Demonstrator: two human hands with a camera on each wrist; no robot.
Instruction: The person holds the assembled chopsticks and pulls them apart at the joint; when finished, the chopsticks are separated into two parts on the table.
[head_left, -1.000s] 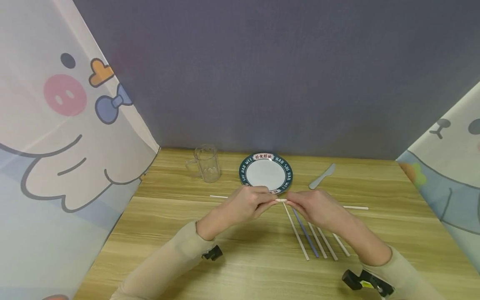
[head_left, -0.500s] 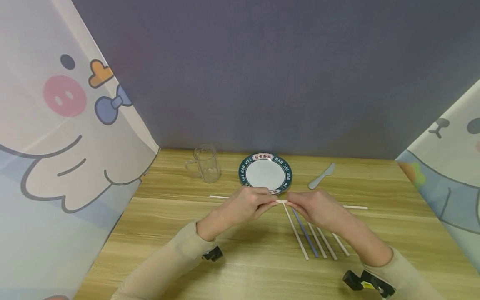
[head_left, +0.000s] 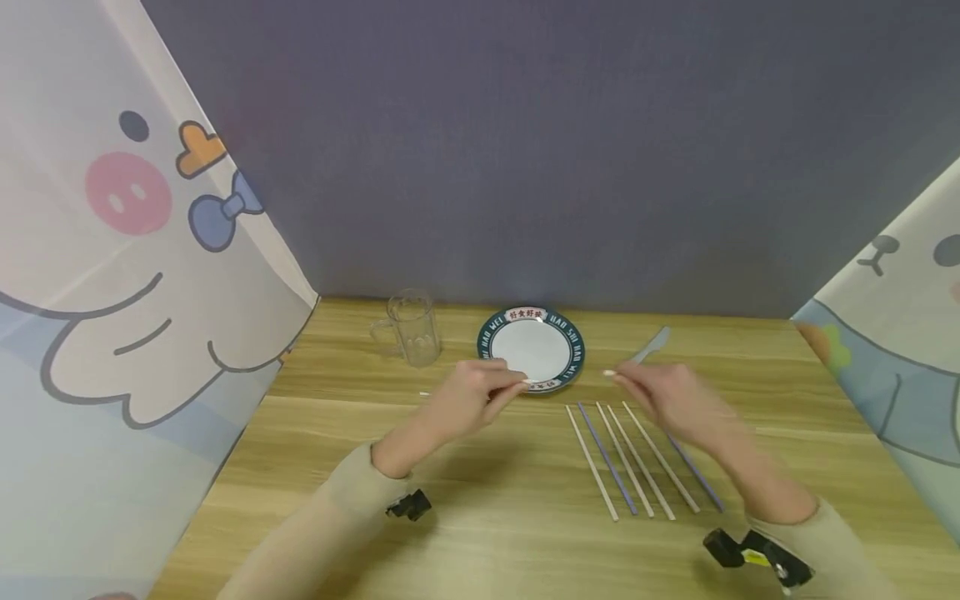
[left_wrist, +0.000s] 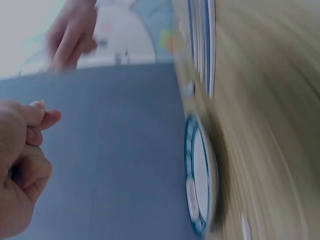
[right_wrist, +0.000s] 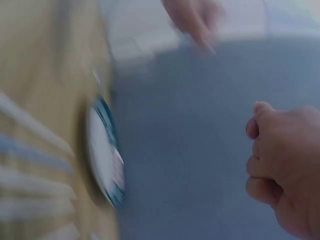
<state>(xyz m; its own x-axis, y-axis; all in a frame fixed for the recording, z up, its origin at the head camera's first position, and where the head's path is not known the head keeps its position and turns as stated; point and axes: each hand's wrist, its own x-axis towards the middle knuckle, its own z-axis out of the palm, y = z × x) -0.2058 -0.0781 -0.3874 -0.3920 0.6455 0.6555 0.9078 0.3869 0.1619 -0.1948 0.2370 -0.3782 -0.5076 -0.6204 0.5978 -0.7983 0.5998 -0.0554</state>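
My left hand (head_left: 468,396) is raised in front of the plate, and its thumb and forefinger pinch a small white piece (head_left: 531,382). My right hand (head_left: 678,408) is apart from it on the right, with another small white piece (head_left: 609,372) showing at its pinched fingertips. What these pieces are, I cannot tell. Below the right hand, several thin sticks lie side by side on the table, mostly whitish (head_left: 592,467), with bluish-purple ones (head_left: 609,462) among them. In the left wrist view the fingers (left_wrist: 30,175) are curled; in the right wrist view the curled fingers (right_wrist: 262,185) show side-on.
A white plate with a dark green lettered rim (head_left: 486,342) stands at the back middle. To its left is a clear mug (head_left: 420,337). A grey knife (head_left: 657,342) lies behind my right hand. Another white stick (head_left: 424,393) pokes out beyond my left hand.
My hands were together at one small white piece; they have now drawn apart, left hand leftward, right hand up and rightward. White bits show at both fingertips. More sticks are uncovered.
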